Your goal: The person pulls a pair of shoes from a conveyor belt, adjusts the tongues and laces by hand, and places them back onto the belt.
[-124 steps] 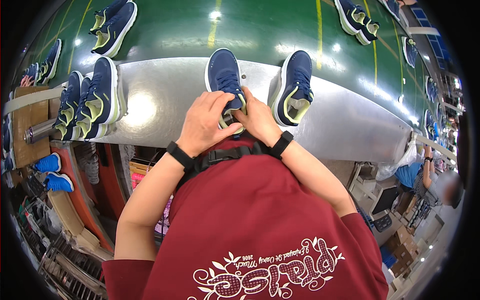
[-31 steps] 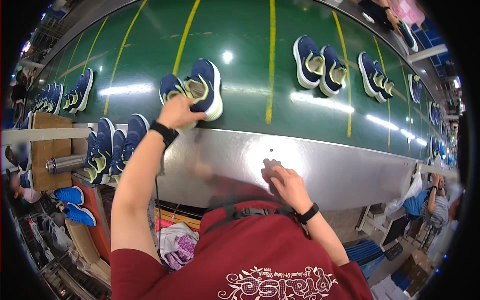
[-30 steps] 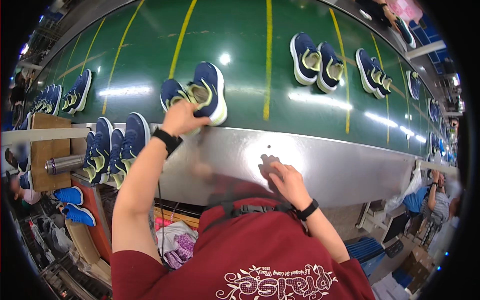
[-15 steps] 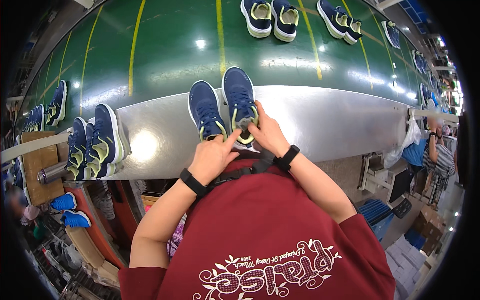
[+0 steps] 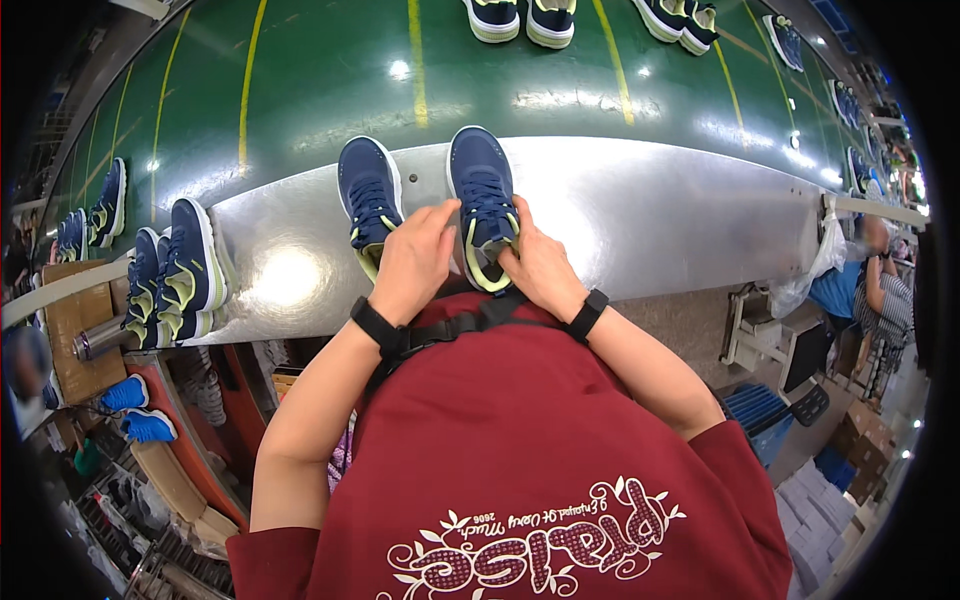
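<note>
Two navy sneakers with lime-green linings stand toes-away on the metal ledge in front of me. My right hand (image 5: 543, 264) grips the collar of the right sneaker (image 5: 482, 178), thumb at the opening and fingers along its outer side. Something grey shows inside that opening. My left hand (image 5: 416, 255) is beside the same sneaker, index finger stretched to its inner side near the laces and thumb apart. The left sneaker (image 5: 366, 185) stands a little away, its heel partly hidden by my left hand.
Beyond the metal ledge (image 5: 650, 215) runs a green belt (image 5: 330, 85) with yellow lines, carrying several navy sneakers (image 5: 548, 22). More sneakers (image 5: 190, 265) lean together at the ledge's left end. Blue shoes (image 5: 148, 425) sit lower left. At right hangs a plastic bag (image 5: 822, 255); another person (image 5: 880, 290) is beyond.
The left sneaker has shifted left, widening the gap between the pair. My left hand has moved from the shoe openings up to the right sneaker's inner side. My right hand stays on its collar.
</note>
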Motion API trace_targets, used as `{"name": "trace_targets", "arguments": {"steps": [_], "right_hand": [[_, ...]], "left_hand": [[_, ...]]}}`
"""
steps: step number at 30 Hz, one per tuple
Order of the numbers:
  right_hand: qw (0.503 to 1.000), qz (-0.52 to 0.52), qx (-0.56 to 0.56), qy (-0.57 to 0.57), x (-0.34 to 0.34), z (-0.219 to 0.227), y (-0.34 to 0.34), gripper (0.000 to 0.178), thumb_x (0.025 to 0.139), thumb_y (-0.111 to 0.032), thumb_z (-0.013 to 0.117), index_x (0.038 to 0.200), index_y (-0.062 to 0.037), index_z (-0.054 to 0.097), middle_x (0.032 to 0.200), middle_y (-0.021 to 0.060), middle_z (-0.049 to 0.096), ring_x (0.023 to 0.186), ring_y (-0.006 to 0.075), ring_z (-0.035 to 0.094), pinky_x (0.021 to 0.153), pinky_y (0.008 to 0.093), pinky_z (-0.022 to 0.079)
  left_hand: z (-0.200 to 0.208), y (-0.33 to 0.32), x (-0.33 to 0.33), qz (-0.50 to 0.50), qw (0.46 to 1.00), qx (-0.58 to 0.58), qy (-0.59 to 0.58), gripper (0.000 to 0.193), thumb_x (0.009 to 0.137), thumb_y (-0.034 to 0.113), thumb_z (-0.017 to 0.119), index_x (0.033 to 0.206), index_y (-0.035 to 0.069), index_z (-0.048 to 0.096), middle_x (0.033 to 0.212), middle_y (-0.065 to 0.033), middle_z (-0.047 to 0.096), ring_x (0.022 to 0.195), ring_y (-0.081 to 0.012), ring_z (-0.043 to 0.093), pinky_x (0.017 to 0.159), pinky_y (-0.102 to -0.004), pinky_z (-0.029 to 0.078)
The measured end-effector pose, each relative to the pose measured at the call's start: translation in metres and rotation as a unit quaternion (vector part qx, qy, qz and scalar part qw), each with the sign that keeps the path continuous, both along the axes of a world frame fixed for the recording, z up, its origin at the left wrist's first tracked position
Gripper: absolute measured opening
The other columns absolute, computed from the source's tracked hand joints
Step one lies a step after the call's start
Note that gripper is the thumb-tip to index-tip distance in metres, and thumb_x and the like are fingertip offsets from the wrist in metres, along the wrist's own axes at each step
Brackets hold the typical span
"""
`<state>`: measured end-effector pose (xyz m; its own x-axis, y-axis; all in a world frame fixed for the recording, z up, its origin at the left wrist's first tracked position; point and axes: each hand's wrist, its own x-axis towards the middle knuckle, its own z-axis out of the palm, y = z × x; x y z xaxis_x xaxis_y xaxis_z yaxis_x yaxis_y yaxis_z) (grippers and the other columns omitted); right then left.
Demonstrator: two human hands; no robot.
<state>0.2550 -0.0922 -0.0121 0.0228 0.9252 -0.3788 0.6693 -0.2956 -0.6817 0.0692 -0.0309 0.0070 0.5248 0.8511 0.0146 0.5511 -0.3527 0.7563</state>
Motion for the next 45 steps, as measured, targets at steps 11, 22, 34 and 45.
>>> {"name": "trace_targets", "arguments": {"steps": [11,22,34,45], "right_hand": [[0.999,0.028,0.010,-0.013,0.005,-0.003,-0.001,0.072,0.081,-0.016,0.054,0.139,0.0077,0.019,0.101,0.0319,0.059,0.082,0.0446,0.062,0.074,0.0486,0.050],[0.997,0.070,-0.013,0.023,0.026,0.019,0.011,0.056,0.082,-0.016,0.057,0.130,0.0065,0.040,0.104,0.0270,0.061,0.086,0.0417,0.063,0.081,0.0434,0.050],[0.987,-0.065,0.074,0.124,0.035,0.031,0.038,0.018,0.082,-0.007,0.062,0.099,0.0004,0.067,0.082,0.0149,0.069,0.075,0.0242,0.068,0.071,0.0316,0.053],[0.994,0.075,0.036,0.072,0.040,0.029,0.066,0.030,0.075,-0.003,0.061,0.104,0.0016,0.061,0.068,0.0090,0.065,0.063,0.0175,0.065,0.064,0.0297,0.051]], "left_hand": [[-0.003,0.005,0.017,0.085,0.990,-0.086,-0.067,0.023,0.084,0.006,0.062,0.107,0.002,0.064,0.088,-0.0147,0.067,0.077,-0.0257,0.067,0.072,-0.0312,0.053],[0.008,0.000,0.014,0.045,0.991,-0.122,-0.037,0.040,0.081,0.009,0.068,0.118,0.001,0.057,0.098,-0.0132,0.064,0.086,-0.0196,0.065,0.077,-0.0298,0.055],[-0.010,0.001,0.010,0.054,0.979,-0.191,-0.040,0.053,0.079,0.014,0.069,0.125,-0.002,0.050,0.097,-0.0162,0.064,0.084,-0.0230,0.066,0.074,-0.0295,0.054],[-0.024,0.011,0.033,-0.025,0.992,-0.085,0.086,0.105,0.067,0.017,0.079,0.144,-0.002,0.010,0.105,-0.0226,0.059,0.091,-0.0397,0.062,0.075,-0.0421,0.052]]}}
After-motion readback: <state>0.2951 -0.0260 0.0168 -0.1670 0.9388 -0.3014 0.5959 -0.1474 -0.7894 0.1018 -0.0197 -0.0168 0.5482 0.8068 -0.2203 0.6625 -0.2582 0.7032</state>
